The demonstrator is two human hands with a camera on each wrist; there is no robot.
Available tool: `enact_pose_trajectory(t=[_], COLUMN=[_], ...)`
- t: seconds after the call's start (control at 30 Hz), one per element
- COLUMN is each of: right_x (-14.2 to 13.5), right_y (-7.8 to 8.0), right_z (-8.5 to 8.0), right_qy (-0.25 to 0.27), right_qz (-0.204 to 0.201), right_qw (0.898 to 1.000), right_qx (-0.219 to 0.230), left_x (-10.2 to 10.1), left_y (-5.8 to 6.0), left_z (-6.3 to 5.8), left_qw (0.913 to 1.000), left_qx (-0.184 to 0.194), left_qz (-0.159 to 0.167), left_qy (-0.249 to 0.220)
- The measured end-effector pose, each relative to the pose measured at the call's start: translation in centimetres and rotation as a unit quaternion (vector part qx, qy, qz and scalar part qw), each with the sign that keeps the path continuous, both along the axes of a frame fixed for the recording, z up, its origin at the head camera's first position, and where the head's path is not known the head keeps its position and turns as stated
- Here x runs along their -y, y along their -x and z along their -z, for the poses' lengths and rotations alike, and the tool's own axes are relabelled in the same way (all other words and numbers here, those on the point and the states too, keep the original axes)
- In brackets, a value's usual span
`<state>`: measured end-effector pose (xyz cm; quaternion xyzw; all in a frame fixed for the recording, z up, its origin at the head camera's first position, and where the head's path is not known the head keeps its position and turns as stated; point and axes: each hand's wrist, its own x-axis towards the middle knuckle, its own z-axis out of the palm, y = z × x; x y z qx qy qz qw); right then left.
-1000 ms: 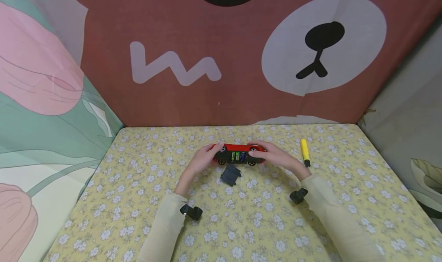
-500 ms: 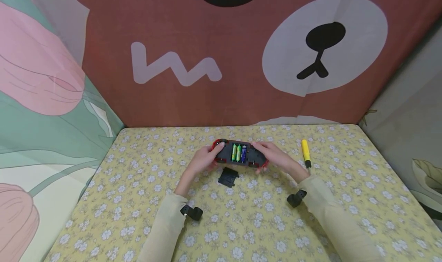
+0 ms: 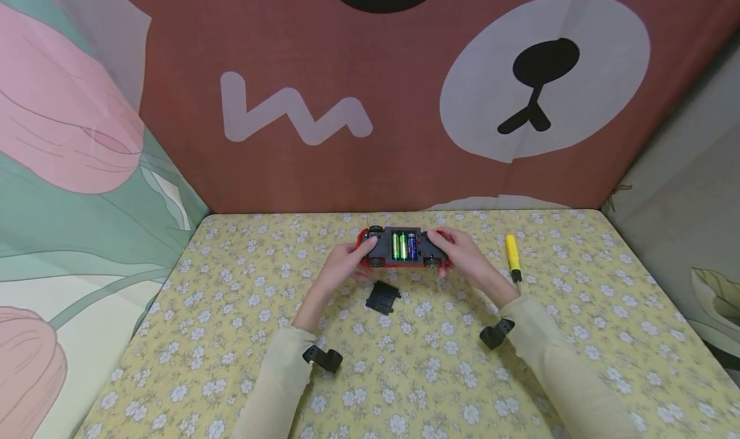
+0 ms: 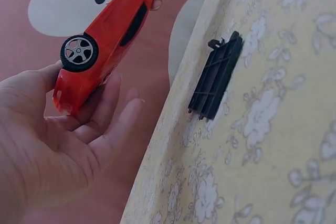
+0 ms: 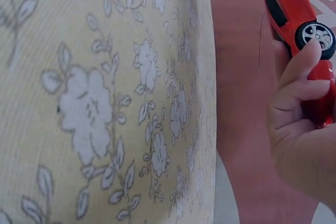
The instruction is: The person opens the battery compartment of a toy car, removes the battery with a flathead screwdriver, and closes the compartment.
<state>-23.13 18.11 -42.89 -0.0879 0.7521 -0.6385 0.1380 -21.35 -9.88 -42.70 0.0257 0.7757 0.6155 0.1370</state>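
Left hand (image 3: 343, 263) and right hand (image 3: 464, 252), partly curled, grip the red toy car (image 3: 385, 247) by its ends, above the counter (image 3: 243, 259) near its far edge; I should hold steady, keeping the batteries (image 3: 403, 247) seated.

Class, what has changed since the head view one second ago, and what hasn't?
The red toy car has turned, its underside and batteries showing more fully, and sits higher in view. The black cover lies slightly further left. Left hand and right hand still hold the car; the yellow screwdriver stayed put.
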Motion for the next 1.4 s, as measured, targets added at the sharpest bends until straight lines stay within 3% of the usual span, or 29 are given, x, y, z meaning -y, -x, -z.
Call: enact_pose_trajectory(t=[0.3,0.5,0.73,1.0,1.2,1.4], right_x=[0.0,-0.1,0.0,0.2,0.4,0.6], right_y=[-0.2,-0.4,-0.4,-0.6,-0.7,-0.8], right_z=[-0.3,-0.5,-0.5,-0.5,-0.7,-1.5], right_qy=[0.006,-0.005,-0.015,-0.007,-0.021,-0.072], right_qz=[0.017,0.022,0.026,0.026,0.033,0.034], right_qw=[1.0,1.0,0.999,1.0,0.999,0.996], right_qx=[-0.024,-0.02,-0.013,-0.01,-0.005,-0.036], left_x=[-0.5,-0.9,-0.9,-1.0,-1.3,-1.4], left_y=[-0.1,-0.2,-0.3,-0.3,-0.2,-0.2], left_z=[-0.2,-0.4,-0.5,-0.4,-0.4,-0.6], left_qw=[0.9962,0.9935,0.9902,0.9926,0.9908,0.9896], left_qx=[-0.036,-0.078,-0.123,-0.099,-0.088,-0.085], left_qz=[-0.034,-0.066,-0.054,-0.011,-0.028,-0.048], left_qy=[-0.072,-0.05,-0.039,-0.069,-0.099,-0.105])
